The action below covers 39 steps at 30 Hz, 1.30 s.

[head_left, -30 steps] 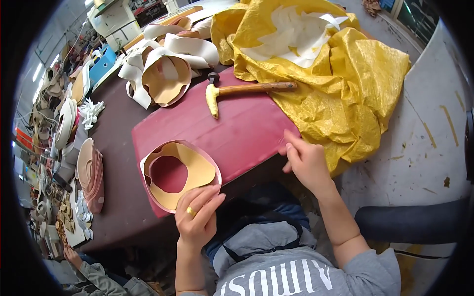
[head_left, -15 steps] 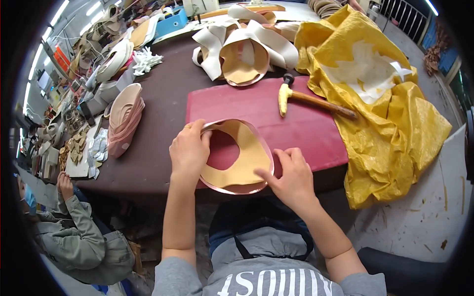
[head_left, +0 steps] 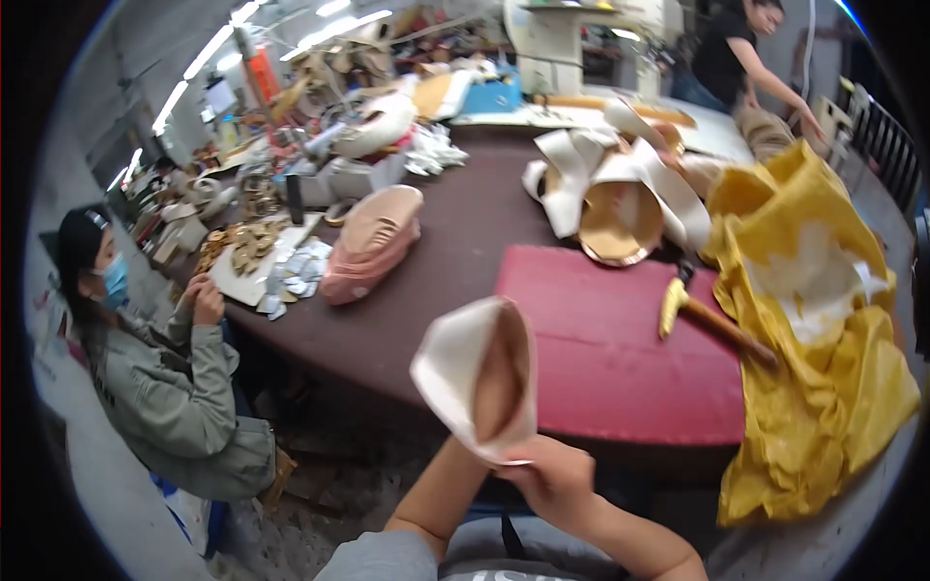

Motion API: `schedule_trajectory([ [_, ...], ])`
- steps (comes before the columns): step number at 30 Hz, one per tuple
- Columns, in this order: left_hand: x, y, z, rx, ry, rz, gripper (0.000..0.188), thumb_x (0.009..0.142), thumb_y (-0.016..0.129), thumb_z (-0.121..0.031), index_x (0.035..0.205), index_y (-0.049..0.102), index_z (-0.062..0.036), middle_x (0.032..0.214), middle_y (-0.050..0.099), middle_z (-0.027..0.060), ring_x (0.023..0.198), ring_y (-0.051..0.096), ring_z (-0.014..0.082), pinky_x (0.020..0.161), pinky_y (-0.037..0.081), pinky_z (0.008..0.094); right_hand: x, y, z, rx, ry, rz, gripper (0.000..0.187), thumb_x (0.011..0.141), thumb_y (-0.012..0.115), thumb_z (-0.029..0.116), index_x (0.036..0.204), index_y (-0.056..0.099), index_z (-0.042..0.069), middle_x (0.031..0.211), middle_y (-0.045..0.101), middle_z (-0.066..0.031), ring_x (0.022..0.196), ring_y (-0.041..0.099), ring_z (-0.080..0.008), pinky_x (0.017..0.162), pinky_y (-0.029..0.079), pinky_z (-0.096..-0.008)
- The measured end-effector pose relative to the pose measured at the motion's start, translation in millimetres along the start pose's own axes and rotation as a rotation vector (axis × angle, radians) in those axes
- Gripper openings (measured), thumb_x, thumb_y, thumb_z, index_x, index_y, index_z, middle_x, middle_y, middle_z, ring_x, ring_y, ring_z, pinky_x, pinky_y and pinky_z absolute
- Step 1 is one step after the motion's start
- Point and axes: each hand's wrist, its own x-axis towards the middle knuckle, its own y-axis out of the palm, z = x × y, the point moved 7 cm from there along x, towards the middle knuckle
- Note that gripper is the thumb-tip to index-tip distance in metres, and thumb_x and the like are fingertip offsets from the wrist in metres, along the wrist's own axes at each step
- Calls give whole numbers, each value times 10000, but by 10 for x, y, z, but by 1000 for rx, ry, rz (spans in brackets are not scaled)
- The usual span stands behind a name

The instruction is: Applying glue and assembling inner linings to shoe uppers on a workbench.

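A pale leather shoe upper (head_left: pixel 455 363) with a brownish inside is held up over the near edge of the table, blurred by motion. My right hand (head_left: pixel 557 474) is closed on its lower rim, the fingers pinching the edge. My left forearm (head_left: pixel 441 499) rises behind the upper, which hides that hand's fingers. To the right, a red mat (head_left: pixel 601 339) lies on the brown table (head_left: pixel 446 252), and a hammer (head_left: pixel 722 324) with a wooden handle and a yellow-wrapped head rests on it. Beyond the mat stand several white uppers with tan linings (head_left: pixel 620 223).
A nested stack of pink uppers (head_left: pixel 373 247) sits left of the mat. A crumpled yellow woven sack (head_left: pixel 814 387) covers the right side. At the left, a masked co-worker (head_left: pixel 184 378) sits by small gold and silver pieces (head_left: pixel 262 257). Another person (head_left: pixel 741 63) reaches in at the back right.
The upper has been lifted off the mat and tilted, moving left of it. My right hand now grips its rim; my left hand has gone behind it. The view has swung left.
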Motion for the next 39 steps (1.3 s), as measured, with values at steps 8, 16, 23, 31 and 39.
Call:
schedule_trajectory([
  [8,-572,420,-497,-446,-34,623,251,966,536,-111,1197,585,-22,1137,629,119,924,594,153,830,487,284,399,-1255,-1024,52,678,-333,333,1003,527,282,1035,639,-30,858,660,-82,680,573,-142,613,457,-231],
  [16,-284,855,-865,330,306,638,245,964,503,-16,1197,578,0,1071,647,121,894,627,211,785,507,290,618,-1084,-29,-562,-197,-464,241,938,589,121,1129,643,-16,1032,672,-154,778,649,-229,662,520,-260],
  [23,-264,724,-777,108,-64,382,245,963,500,-75,1183,562,12,1129,633,97,963,588,190,830,443,333,514,-779,275,-866,-546,-357,196,865,629,46,1052,666,-2,962,688,-129,728,633,-233,657,511,-330],
  [31,-379,721,-695,-851,-1036,40,353,982,463,-135,1312,479,-10,1283,555,127,1161,545,247,1031,411,363,1025,-1053,-305,-428,234,82,150,912,569,67,965,677,-22,777,683,-78,682,599,-155,628,465,-272],
  [39,259,714,-830,-122,-166,580,218,960,513,-137,1108,605,-6,1065,660,125,961,641,207,854,500,311,680,-1156,-1040,813,600,-149,228,971,575,184,1079,642,-6,908,675,-68,733,621,-106,639,493,-199],
])
